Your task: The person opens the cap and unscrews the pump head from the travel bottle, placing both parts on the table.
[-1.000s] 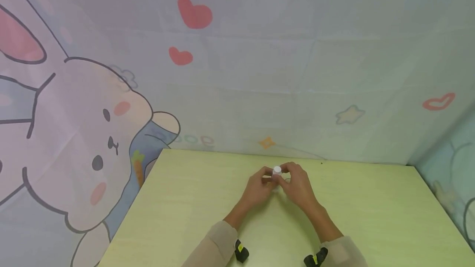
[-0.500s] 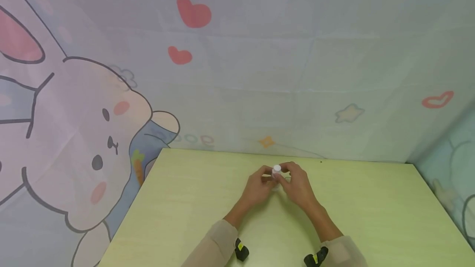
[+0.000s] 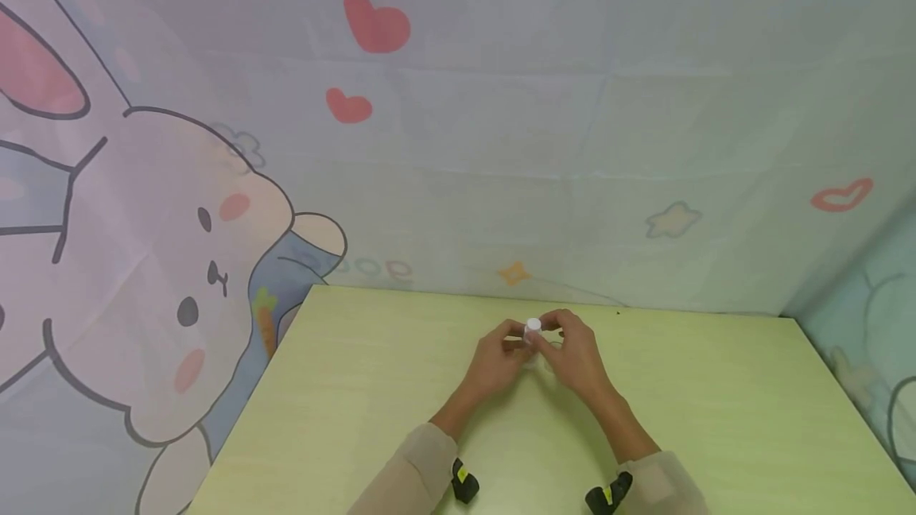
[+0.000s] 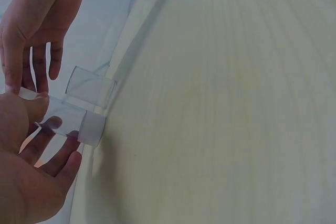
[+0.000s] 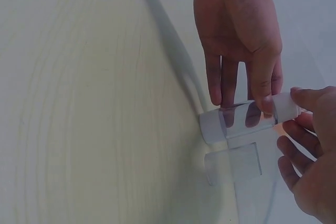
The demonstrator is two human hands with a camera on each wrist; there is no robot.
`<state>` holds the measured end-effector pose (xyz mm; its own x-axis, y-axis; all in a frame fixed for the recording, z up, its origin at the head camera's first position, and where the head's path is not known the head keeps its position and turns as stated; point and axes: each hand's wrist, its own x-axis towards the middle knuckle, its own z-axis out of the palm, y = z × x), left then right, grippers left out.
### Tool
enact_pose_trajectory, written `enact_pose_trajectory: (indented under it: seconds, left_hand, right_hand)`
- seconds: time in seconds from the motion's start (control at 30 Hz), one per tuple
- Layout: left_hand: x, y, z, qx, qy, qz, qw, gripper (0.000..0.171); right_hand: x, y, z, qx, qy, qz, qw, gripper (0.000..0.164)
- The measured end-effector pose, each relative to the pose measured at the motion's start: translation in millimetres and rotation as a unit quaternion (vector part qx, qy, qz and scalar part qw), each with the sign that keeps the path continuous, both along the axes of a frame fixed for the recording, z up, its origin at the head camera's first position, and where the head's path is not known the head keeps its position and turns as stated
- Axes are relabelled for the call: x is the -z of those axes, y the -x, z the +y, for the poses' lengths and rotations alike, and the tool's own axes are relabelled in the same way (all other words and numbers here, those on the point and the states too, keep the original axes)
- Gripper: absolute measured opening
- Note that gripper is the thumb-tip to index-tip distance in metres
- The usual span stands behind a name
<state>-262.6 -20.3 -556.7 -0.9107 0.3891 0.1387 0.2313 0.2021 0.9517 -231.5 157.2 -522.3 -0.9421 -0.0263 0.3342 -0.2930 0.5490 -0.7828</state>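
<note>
A clear cylindrical bottle with a white base and a white cap stands upright between my hands. My left hand grips the clear body, its fingers showing through the wall. At the top, my right hand pinches the white cap between thumb and fingers, as the right wrist view shows. Beside the bottle, on the right-hand side, a clear cup-like cover sits on the table, separate from it.
The pale yellow-green table extends around both hands. Behind it hangs a cloth backdrop printed with a rabbit, hearts and stars. Black wrist-camera mounts sit at the beige sleeves.
The right fingers have shifted slightly at the white cap. The left hand keeps its grip on the bottle, which stays in place.
</note>
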Motion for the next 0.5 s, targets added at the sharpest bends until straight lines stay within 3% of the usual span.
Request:
enact_pose_trajectory:
  seconds: [0.23,0.5]
  left_hand:
    - [1.5,1.6,-1.1,0.003,0.004,0.001,1.0000,0.027]
    - [10.6,9.2,-6.2,0.036,0.008,0.019,0.9991,0.033]
  right_hand:
    - [1.0,1.3,1.2,-0.003,-0.005,0.003,1.000,0.027]
    - [1.1,2.0,2.7,-0.016,-0.007,0.002,1.000,0.028]
